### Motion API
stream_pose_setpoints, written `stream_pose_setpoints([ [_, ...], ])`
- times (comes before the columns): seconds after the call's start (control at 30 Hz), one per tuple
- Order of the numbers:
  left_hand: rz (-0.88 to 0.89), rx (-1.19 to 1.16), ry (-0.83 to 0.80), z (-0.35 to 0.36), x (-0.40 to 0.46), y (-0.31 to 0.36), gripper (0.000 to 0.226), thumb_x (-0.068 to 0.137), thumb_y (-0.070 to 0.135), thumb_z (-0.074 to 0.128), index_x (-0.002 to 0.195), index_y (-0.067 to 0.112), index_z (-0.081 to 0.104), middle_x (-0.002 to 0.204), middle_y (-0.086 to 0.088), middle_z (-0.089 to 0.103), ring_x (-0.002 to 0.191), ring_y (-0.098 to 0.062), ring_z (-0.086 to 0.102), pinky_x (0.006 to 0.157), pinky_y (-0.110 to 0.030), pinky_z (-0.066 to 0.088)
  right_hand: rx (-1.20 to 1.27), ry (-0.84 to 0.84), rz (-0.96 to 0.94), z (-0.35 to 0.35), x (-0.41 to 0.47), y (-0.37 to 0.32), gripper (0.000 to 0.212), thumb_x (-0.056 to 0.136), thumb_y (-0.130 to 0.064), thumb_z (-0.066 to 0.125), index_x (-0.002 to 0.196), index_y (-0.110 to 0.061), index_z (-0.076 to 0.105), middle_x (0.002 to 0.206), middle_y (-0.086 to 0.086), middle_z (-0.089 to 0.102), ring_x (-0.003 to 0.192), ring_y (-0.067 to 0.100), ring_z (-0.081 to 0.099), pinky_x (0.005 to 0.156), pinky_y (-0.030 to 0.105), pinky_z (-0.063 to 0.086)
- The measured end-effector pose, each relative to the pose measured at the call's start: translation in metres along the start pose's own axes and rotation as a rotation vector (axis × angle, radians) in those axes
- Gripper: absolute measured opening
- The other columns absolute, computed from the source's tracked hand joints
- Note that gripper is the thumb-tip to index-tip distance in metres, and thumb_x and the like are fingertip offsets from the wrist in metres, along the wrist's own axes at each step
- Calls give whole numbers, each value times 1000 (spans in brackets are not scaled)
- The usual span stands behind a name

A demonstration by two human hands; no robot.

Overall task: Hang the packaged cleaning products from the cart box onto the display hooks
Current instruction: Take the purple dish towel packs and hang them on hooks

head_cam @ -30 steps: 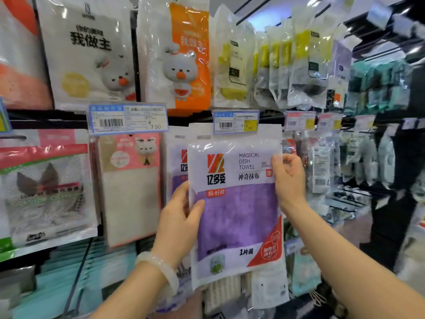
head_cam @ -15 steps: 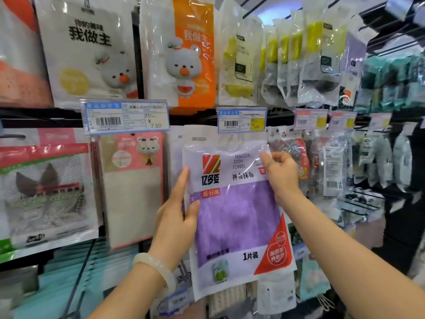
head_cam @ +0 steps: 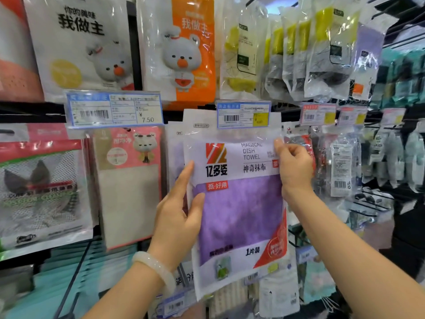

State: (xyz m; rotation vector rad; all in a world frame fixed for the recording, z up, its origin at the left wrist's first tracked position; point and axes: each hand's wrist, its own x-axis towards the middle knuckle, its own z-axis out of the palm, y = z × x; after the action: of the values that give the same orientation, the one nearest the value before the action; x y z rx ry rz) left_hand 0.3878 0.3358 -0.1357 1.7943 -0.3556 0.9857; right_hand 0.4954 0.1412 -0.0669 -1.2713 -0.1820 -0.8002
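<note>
Two hands hold one purple dish towel pack (head_cam: 236, 203) at frame centre: left hand (head_cam: 177, 217) pinches its left edge, right hand (head_cam: 293, 166) its upper right. Print reads "MAGICAL DISH TOWEL"; upper-left price tag (head_cam: 115, 109) reads "7.50".

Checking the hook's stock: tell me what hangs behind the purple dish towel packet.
Behind the glossy purple dish towel packet, the left edge of another matching purple-and-white packet shows. The hook and anything further back are covered.
</note>
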Motion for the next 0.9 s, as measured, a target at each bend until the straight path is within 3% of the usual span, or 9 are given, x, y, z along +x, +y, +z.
stream_pose_setpoints([
  [0.03,-7,13,6,0,1,-2,66,89,5,59,125,55,35,75,16,52,55,2,20,47,-18,42,-8,-13,28,1,2,1,23,85,-24,66,68,-20,51,65,-6,57,46,-7,51,48,13,43],
  [0.07,-22,22,11,0,0,-4,65,89,6,59,125,54,35,109,4,57,61,4,17,48,-22,44,-17,-30,53,1,3,2,24,84,-23,67,67,-19,51,65,-5,57,45,-6,52,48,14,44],
  [0.1,-48,24,10,1,0,-5,63,89,7,59,126,52,36,88,4,72,64,4,15,56,-27,46,-23,-48,74,2,4,4,24,84,-22,67,67,-18,51,63,-4,57,44,-5,53,46,14,44],
  [0.2,-176,101,4,3,0,-11,59,89,13,59,138,39,37,118,-21,61,102,-17,54,85,-42,44,-48,-71,123,6,3,13,23,83,-20,68,68,-16,51,61,-2,55,46,3,52,43,14,42],
  [0.27,-246,147,2,2,1,-19,59,90,15,57,142,33,35,125,-23,56,111,-37,51,93,-45,42,-127,-82,136,10,3,21,26,83,-23,68,67,-16,50,61,-2,53,53,9,48,47,18,42],
  [0.33,-260,148,-29,2,3,-26,60,91,13,56,144,30,32,132,-12,58,116,-32,55,99,-43,43,-230,-107,130,14,2,29,27,83,-25,67,65,-16,49,64,-1,53,60,13,49,55,24,43],
  [0.5,-92,198,41,0,0,-24,60,88,3,59,141,19,38,99,-29,66,68,-13,63,63,-21,47,-144,-80,26,18,-9,36,23,86,-28,64,70,-19,50,65,-5,53,54,-4,50,53,15,42],
  [0.73,337,337,115,-1,-13,-4,62,73,-6,62,132,-7,41,83,-30,68,89,-32,48,74,-8,44,101,4,-181,-2,-17,14,25,79,-49,58,73,-26,48,69,-8,50,59,-4,48,60,16,43],
  [0.9,191,173,72,3,8,8,57,84,7,55,136,12,32,117,21,42,108,2,48,93,3,28,49,-22,30,9,6,6,28,85,-27,66,63,-21,49,57,-9,54,52,2,49,57,21,43],
])
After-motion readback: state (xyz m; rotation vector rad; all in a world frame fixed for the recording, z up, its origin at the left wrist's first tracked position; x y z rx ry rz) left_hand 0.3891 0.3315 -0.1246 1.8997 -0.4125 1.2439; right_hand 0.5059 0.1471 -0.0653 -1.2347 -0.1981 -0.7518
